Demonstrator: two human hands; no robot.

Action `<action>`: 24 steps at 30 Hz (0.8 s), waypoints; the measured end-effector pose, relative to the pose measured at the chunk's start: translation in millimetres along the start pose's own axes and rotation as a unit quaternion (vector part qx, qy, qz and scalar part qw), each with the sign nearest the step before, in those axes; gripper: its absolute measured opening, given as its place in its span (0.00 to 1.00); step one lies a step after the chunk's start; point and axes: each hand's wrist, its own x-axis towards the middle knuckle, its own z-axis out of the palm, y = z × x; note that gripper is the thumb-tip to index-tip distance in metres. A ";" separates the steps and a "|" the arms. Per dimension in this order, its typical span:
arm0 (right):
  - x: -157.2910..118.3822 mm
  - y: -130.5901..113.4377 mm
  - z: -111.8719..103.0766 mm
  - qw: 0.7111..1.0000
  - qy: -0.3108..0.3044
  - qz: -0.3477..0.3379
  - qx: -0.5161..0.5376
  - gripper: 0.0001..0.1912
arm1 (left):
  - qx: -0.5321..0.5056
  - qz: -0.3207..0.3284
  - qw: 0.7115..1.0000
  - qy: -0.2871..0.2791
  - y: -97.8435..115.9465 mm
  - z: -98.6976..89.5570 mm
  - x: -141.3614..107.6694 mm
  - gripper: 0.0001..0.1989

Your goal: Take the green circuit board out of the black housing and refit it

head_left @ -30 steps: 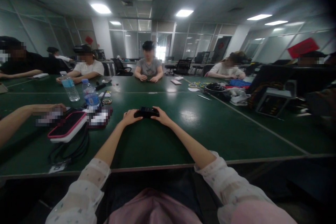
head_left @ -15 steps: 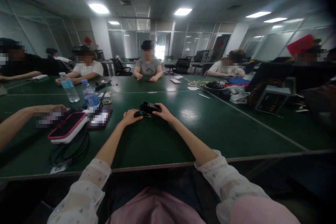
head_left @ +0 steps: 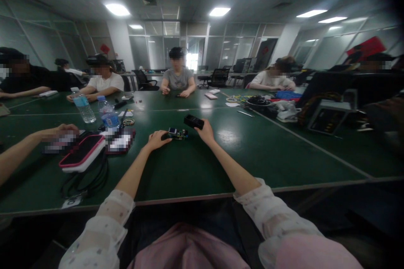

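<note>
A small circuit board (head_left: 179, 134) with a light square part on its left lies low over the green table (head_left: 189, 172). My left hand (head_left: 158, 139) grips the board's left end, where a dark piece shows under the fingers. Up and to the right of the board, my right hand (head_left: 206, 131) holds a black rectangular cover (head_left: 193, 122) by its right end, tilted and apart from the board.
On the left are two bottles (head_left: 82, 105) (head_left: 108, 113), a pink-edged case (head_left: 82, 151), black cables (head_left: 88, 180) and another person's hand (head_left: 67, 129). A pen (head_left: 245, 114), tape roll (head_left: 128, 122) and metal box (head_left: 330, 117) lie farther out. Several people sit around.
My right hand has lifted the black cover off to the right, and the circuit board's top now shows. My left hand has stayed at the board's left end.
</note>
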 end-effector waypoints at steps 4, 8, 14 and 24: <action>-0.7 2.8 2.5 1.000 -0.002 0.003 -0.024 0.25 | 0.005 -0.002 1.000 0.002 1.0 0.0 -0.3 0.28; -3.7 6.2 3.1 0.997 -0.029 0.021 -0.067 0.25 | 0.001 -0.004 1.000 0.004 1.2 1.0 0.3 0.28; -6.1 6.9 2.5 0.992 -0.035 0.047 -0.110 0.30 | -0.003 -0.010 1.000 0.000 2.3 -0.1 0.9 0.28; -8.1 6.7 1.9 0.997 -0.018 0.043 -0.061 0.28 | -0.007 -0.014 1.000 -0.002 3.7 -0.8 -0.3 0.27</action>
